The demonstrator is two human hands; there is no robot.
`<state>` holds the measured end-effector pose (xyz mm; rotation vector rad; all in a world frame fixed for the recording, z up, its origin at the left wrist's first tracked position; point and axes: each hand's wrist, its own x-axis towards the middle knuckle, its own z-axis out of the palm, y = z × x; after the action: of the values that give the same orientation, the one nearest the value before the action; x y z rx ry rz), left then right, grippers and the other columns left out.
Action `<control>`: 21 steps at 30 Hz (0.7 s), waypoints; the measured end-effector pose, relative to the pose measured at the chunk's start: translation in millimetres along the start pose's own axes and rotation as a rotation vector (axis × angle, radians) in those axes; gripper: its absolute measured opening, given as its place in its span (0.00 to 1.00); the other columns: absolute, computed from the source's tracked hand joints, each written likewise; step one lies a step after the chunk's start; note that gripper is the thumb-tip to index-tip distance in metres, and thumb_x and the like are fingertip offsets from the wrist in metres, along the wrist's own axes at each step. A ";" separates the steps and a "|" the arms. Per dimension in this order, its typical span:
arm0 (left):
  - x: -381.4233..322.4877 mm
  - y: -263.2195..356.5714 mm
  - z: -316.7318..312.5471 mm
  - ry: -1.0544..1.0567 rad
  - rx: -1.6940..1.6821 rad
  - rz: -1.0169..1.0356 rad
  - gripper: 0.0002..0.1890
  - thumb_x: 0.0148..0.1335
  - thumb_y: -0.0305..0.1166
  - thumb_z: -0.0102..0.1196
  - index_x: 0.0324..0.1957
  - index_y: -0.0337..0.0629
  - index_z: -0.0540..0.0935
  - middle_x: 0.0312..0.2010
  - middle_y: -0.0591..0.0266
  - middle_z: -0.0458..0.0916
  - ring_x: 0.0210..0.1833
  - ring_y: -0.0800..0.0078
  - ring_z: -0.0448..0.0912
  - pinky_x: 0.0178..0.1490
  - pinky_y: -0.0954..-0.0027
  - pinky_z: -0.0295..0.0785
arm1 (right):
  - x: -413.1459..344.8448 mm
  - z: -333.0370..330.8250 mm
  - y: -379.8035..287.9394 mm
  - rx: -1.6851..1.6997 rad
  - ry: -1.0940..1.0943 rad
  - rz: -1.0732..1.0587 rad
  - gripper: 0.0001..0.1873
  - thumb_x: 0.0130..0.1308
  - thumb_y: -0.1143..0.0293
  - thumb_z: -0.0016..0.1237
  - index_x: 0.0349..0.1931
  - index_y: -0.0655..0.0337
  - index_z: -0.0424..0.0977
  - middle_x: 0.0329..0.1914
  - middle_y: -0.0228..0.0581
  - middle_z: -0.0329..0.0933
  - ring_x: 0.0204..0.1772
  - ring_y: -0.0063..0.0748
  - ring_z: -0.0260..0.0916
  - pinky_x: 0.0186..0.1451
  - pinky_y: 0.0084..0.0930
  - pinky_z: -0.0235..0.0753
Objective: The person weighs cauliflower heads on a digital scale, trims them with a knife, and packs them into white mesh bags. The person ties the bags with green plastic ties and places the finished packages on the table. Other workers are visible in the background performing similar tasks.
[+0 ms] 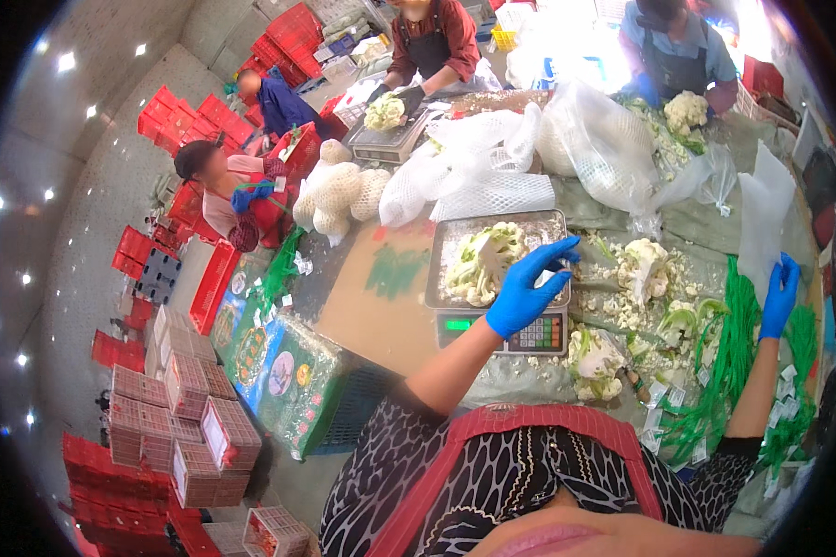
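My left hand [533, 285], in a blue glove, hovers over the right side of a digital scale's metal tray [554, 226]. Its fingers are bent and apart, and I see nothing held in them. Beside the fingertips, a trimmed cauliflower [486, 261] lies on the tray, which is scattered with crumbs. The scale's keypad [533, 334] is partly behind my wrist. On the far right, my right hand [780, 296], also blue-gloved, pinches the lower end of a whitish plastic bag [763, 209]. Green mesh net bags [738, 313] with white tags lie to the left of that hand.
Cut cauliflower [644, 271] and a trimmed head [595, 362] lie right of the scale, near a wooden handle [637, 386]. White foam nets [491, 198] and net-wrapped heads [338, 188] lie beyond. A printed green carton [299, 383] stands left. Several co-workers [435, 42] work around the table.
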<state>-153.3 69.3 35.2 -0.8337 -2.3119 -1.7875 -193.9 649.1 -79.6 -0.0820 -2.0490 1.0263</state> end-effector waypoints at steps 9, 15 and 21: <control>62.2 5.2 134.2 -0.355 -0.368 -0.269 0.65 0.48 0.34 0.72 0.73 0.62 0.30 0.74 0.59 0.42 0.68 0.55 0.60 0.63 0.51 0.65 | -98.5 54.7 -191.8 0.379 -0.295 0.079 0.09 0.62 0.82 0.45 0.43 0.63 0.69 0.50 0.39 0.71 0.55 0.30 0.67 0.62 0.29 0.65; 84.4 -27.0 177.7 -0.194 -0.567 -0.520 0.36 0.59 0.31 0.62 0.67 0.39 0.60 0.58 0.56 0.71 0.60 0.69 0.71 0.59 0.66 0.70 | -95.2 46.2 -144.0 0.537 -0.212 0.504 0.14 0.65 0.77 0.41 0.50 0.65 0.68 0.51 0.35 0.70 0.54 0.28 0.66 0.61 0.26 0.63; 97.3 -34.5 145.8 0.174 -0.884 -0.577 0.24 0.62 0.28 0.55 0.59 0.35 0.68 0.52 0.58 0.76 0.53 0.67 0.76 0.59 0.64 0.71 | -27.4 -7.4 -11.9 0.201 0.171 0.389 0.22 0.72 0.64 0.41 0.61 0.68 0.64 0.60 0.43 0.68 0.59 0.33 0.66 0.64 0.32 0.63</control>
<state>-216.4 232.7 -0.2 0.0007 -1.6865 -3.0476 -167.3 635.3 -86.6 -0.4625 -1.8019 1.4059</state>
